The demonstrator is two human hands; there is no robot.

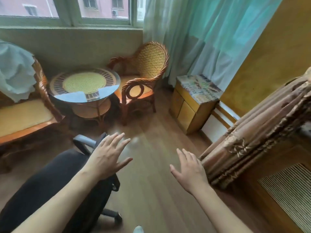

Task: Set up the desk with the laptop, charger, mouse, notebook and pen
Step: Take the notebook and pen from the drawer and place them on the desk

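My left hand (107,157) is stretched out over the back of a black office chair (55,190), fingers spread, holding nothing. My right hand (188,170) reaches forward above the wooden floor, fingers apart and empty, close to a draped brown cloth. No laptop, charger, mouse, notebook or pen appears in this view, and no desk top shows.
A round glass-topped rattan table (84,84) stands by the window between two rattan chairs (144,76). A small yellow cabinet (191,105) sits against the right wall under green curtains. Furniture covered by brown fringed cloth (252,132) fills the right side. Wooden floor (151,182) lies ahead.
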